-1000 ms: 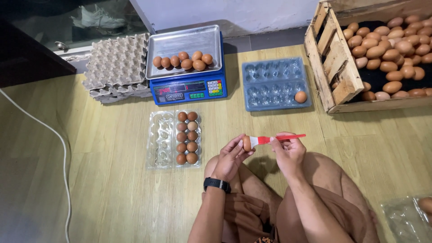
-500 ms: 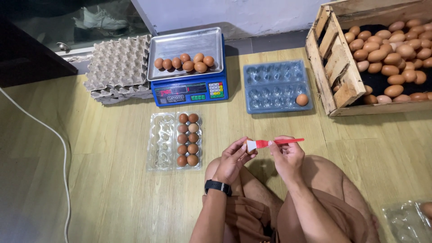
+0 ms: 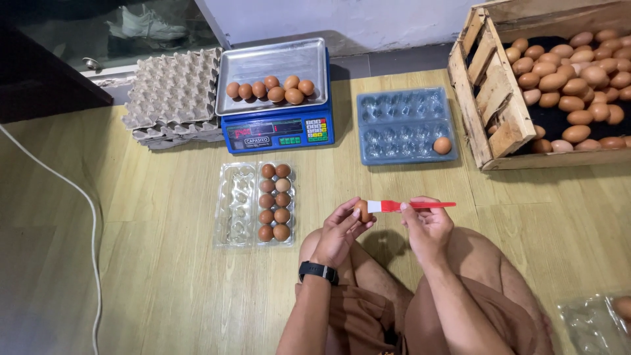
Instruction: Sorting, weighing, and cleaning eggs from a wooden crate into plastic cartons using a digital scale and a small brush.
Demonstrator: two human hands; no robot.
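The left hand [image 3: 342,230] is closed around a brown egg [image 3: 361,210], which it holds up over the person's knees; a black watch [image 3: 319,271] sits on that wrist. The right hand [image 3: 427,227] is closed on the handle of a red brush [image 3: 411,206], and the white bristles touch the egg on its right side. Both hands are above the lap, well apart from the things on the wooden floor [image 3: 164,276].

Just in front of the left knee lies a clear plastic egg carton [image 3: 255,204], open; its right half is filled with brown eggs, and its left half has none. Between the carton and the hands there is a narrow strip of bare floor. Further away stands a blue scale [image 3: 279,131] with eggs on its metal tray, and at its left a stack of grey paper egg trays [image 3: 174,98]. At the right of the scale lies a blue egg tray [image 3: 404,125] with one egg at its near right corner. A wooden crate [image 3: 499,98] full of eggs closes the far right side. A white cable [image 3: 79,197] runs along the left edge, with wide free floor between it and the carton.
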